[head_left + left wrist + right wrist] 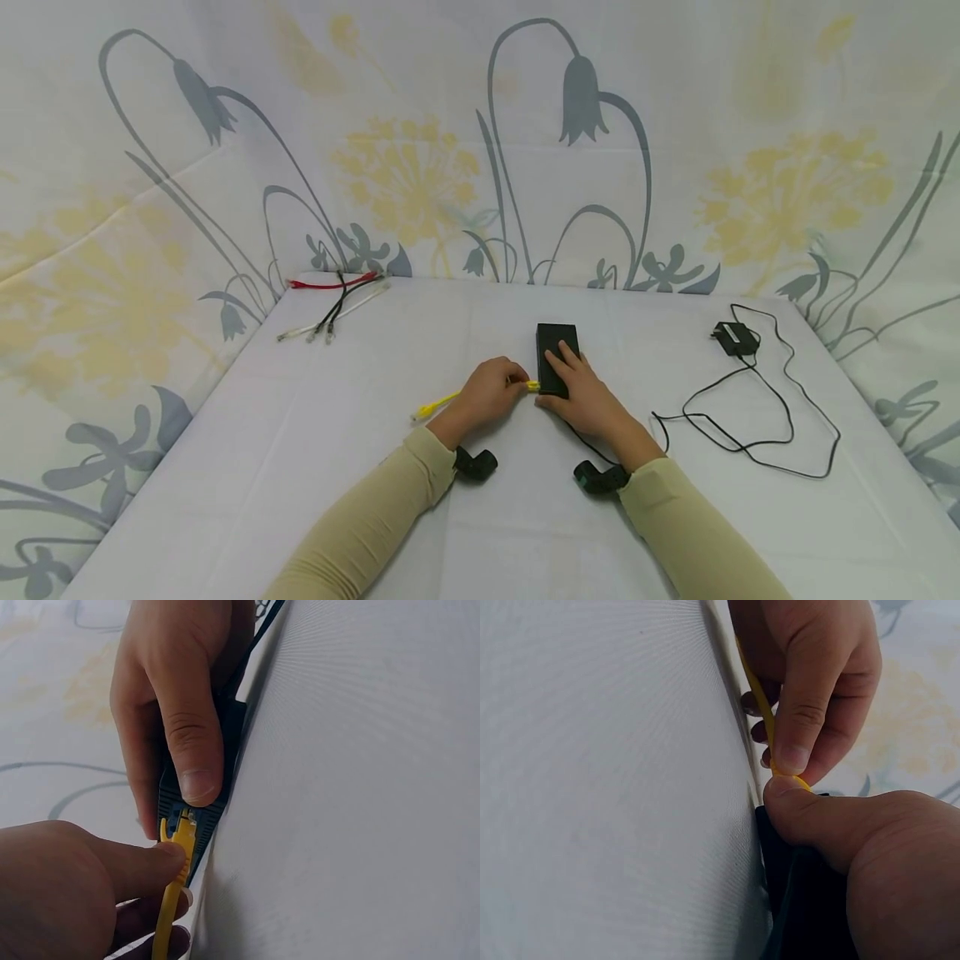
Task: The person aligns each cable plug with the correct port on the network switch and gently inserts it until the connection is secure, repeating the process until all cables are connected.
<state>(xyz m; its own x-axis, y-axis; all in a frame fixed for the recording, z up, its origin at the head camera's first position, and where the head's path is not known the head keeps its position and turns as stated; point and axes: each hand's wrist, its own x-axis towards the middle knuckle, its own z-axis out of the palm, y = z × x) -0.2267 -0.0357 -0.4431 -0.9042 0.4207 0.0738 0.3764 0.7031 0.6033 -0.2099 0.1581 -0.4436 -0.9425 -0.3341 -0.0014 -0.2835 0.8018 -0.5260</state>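
A black network switch (551, 367) lies on the white-covered table in the head view. My right hand (587, 404) grips it, fingers spread over its top and thumb along its near edge. At the switch's left side, my left hand (491, 390) pinches one end of a short yellow network cable (433, 408). That end's clear plug (189, 817) is at the port face in the left wrist view; how deep it sits I cannot tell. The cable's other end lies loose to the left. In the right wrist view, the right thumb (787, 795) touches near the yellow plug, and fingers hide the port.
Several network cables (337, 304), red, black and whitish, lie bunched at the back left. On the right sits a black power adapter (735, 339), its thin cord (789, 433) looped across the table. A flower-patterned cloth (450, 167) stands behind the table.
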